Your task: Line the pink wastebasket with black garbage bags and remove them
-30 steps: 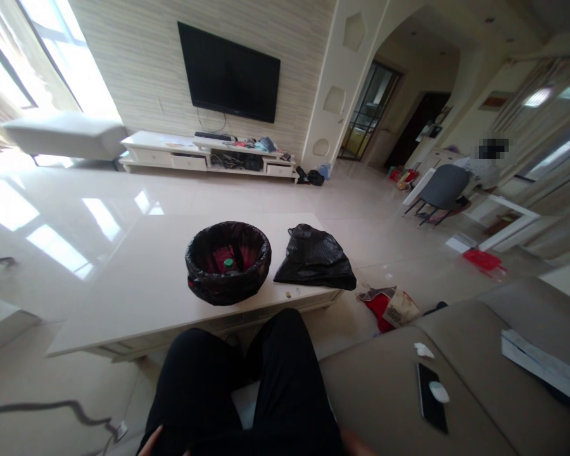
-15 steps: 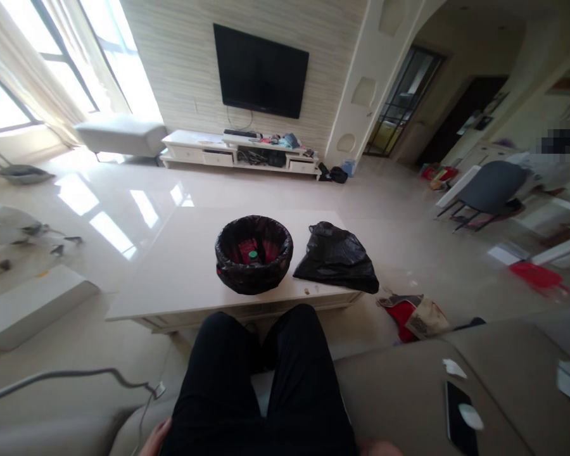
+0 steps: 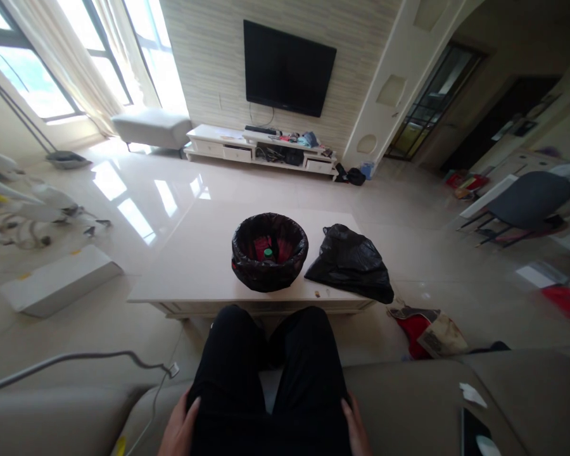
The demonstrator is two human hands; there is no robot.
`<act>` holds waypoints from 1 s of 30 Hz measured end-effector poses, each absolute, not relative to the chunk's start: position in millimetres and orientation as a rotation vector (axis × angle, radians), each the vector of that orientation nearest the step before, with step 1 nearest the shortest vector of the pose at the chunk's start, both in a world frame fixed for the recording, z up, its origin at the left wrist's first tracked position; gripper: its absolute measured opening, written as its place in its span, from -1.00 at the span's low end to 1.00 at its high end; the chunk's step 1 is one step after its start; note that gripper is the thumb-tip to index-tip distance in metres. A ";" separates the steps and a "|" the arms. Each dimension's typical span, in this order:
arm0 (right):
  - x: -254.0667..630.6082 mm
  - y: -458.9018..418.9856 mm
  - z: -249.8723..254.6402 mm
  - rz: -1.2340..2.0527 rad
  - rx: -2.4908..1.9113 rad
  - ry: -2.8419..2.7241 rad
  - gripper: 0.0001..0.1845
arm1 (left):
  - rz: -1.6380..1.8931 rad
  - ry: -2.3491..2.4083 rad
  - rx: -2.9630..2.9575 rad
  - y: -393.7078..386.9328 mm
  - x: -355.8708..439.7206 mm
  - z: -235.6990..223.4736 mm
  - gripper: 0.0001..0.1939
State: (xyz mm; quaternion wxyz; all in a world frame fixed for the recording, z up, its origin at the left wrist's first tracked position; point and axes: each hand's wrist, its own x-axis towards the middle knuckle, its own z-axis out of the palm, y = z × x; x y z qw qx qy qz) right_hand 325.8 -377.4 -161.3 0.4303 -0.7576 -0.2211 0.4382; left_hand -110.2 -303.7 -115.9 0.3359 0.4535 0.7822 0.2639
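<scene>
My left hand [image 3: 178, 425] rests on the outer side of my left thigh, thumb apart from the fingers, holding nothing. On the other side, my right hand [image 3: 356, 425] lies against my right thigh, also without anything in it; part of it is hidden by the leg. Beyond my knees, a trash bin [image 3: 270, 278] lined with a black bag stands upright on the white coffee table [image 3: 185, 278]. Inside it are a bottle with a green cap [image 3: 268, 253] and something red. A crumpled black plastic bag [image 3: 351, 263] lies to the bin's right, partly over the table's front edge.
A grey sofa [image 3: 399, 392] is under me, with a phone [image 3: 470, 430] and a white scrap [image 3: 472, 394] at right. A cloth bag [image 3: 439, 332] lies on the floor right of the table. A long white box [image 3: 61, 282] is at left. A grey cable [image 3: 76, 356] crosses at lower left.
Both hands have come further into view and now rest on my thighs. The view has turned left, so the room appears shifted to the right. The bin and black bag stay put.
</scene>
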 end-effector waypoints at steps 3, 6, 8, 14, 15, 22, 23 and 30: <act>330.9 -376.2 -160.3 1.098 -1.910 -0.550 -0.06 | 0.624 1.963 1.332 -300.7 -90.4 -109.8 -0.02; 330.4 -371.6 -151.8 1.079 -1.953 -0.582 0.00 | 0.516 1.987 1.523 -295.0 -76.9 -100.1 0.03; 322.5 -363.0 -140.4 1.013 -1.959 -0.729 -0.02 | 0.474 1.997 1.554 -290.5 -74.2 -97.0 0.00; 258.5 -293.7 -91.2 0.555 -2.133 -1.648 -0.29 | 0.496 2.012 1.540 -285.3 -78.6 -106.3 -0.02; 246.6 -280.1 -84.8 0.462 -2.227 -1.735 -0.25 | 0.489 2.019 1.537 -285.6 -78.9 -107.6 -0.02; 208.9 -232.3 -69.7 0.269 -2.385 -2.024 -0.14 | 0.525 2.008 1.461 -285.8 -90.6 -111.5 -0.03; 207.3 -229.0 -69.9 0.261 -2.387 -2.034 -0.14 | 0.539 2.005 1.432 -285.5 -96.0 -113.2 -0.02; 192.7 -203.9 -90.9 0.097 -2.361 -2.029 -0.19 | 0.618 1.952 1.250 -285.0 -141.4 -131.0 0.07</act>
